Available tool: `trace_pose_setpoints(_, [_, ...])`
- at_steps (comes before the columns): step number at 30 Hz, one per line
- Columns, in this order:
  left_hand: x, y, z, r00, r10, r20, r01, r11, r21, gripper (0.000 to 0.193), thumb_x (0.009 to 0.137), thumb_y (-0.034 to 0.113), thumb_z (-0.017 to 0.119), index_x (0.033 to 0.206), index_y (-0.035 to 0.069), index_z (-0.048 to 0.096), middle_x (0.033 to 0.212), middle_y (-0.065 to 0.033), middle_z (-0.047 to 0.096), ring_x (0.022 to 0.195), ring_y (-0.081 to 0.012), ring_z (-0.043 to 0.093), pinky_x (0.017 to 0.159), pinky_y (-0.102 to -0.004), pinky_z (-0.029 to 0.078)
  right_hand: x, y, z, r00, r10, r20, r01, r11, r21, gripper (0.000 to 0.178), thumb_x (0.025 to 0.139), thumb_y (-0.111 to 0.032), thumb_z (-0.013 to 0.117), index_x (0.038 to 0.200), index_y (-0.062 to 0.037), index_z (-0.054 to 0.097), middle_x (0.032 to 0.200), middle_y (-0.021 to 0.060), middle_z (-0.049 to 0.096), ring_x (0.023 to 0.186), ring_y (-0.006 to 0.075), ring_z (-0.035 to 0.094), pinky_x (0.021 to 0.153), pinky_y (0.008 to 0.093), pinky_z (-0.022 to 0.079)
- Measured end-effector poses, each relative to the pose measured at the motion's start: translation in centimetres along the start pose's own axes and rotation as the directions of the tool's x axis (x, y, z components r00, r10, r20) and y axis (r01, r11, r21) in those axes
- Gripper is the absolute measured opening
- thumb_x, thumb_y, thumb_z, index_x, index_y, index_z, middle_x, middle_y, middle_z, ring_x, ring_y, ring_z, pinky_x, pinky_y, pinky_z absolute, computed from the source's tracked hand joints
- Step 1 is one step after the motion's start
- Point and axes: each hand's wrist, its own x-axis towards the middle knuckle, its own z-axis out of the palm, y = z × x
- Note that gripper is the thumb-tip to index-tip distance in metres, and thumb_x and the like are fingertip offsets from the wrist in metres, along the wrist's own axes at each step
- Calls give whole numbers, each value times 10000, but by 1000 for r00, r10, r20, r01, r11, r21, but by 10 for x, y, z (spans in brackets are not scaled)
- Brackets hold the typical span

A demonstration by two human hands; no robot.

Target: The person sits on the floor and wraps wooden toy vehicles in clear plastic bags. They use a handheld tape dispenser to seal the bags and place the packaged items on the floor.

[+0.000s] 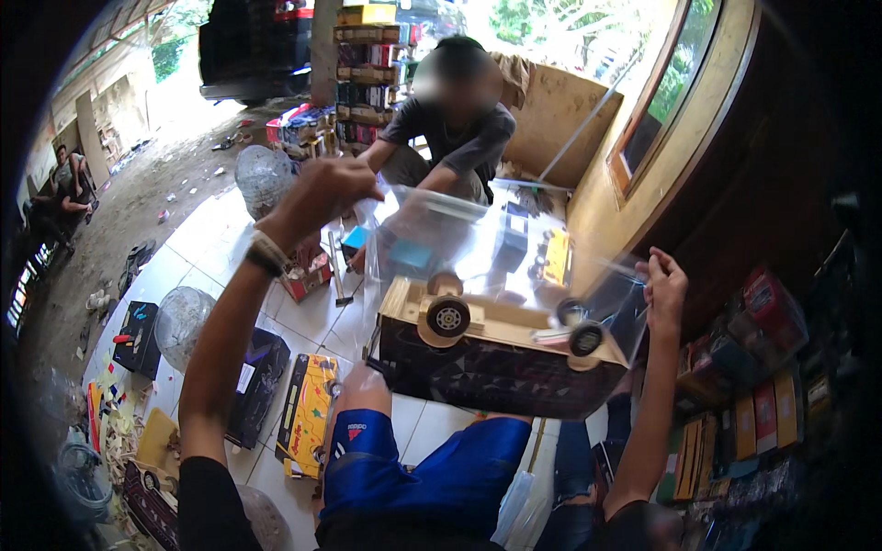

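Observation:
Stretched between my raised hands is a clear plastic bag (pixel 427 204). My left hand (pixel 335 188) is closed on its upper left corner, and my right hand (pixel 663 283) pinches its right edge. Inside the bag lies a black toy bus (pixel 478 372), tipped so that its bare wooden underside and black wheels face up. It hangs just above my knees. Beside my left leg are a yellow toy bus (pixel 310 413) and a dark toy bus (pixel 260 390) on the tiles.
A person (pixel 450 138) crouches opposite, reaching down. A hammer (pixel 340 275) and a second yellow toy bus (pixel 554 257) lie on the floor between us. Stacked toy vehicles (pixel 366 83) stand behind, with boxed ones (pixel 753 418) at right. Plastic bundles (pixel 184 321) sit at left.

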Motion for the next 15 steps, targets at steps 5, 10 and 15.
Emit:
trace_pose_setpoints(5, [-49, -9, 32, 978, -125, 166, 176, 922, -344, 300, 931, 261, 758, 796, 29, 625, 764, -110, 655, 705, -308, 696, 645, -432, 525, 13, 59, -4, 985, 145, 93, -152, 986, 69, 257, 1048, -144, 639, 1273, -42, 565, 860, 146, 766, 405, 64, 463, 361, 228, 323])
trace_pose_setpoints(10, [-66, -2, 43, 992, -118, 50, 127, 963, -239, 278, 917, 226, 771, 801, 19, 626, 749, -114, 640, 686, -303, 678, 636, -429, 524, 4, 78, -8, 992, 98, 74, -110, 977, 182, 234, 1060, -149, 632, 1279, -75, 598, 876, 122, 774, 503, 67, 574, 407, 209, 405])
trace_pose_setpoints(15, [-46, -10, 30, 987, -155, -37, 145, 970, -195, 176, 899, 140, 778, 833, 28, 660, 778, -103, 655, 706, -297, 693, 637, -430, 537, 20, 47, 4, 997, 73, -5, -68, 945, 319, 231, 1060, -170, 650, 1283, -109, 643, 906, 78, 783, 691, 89, 700, 589, 203, 526])
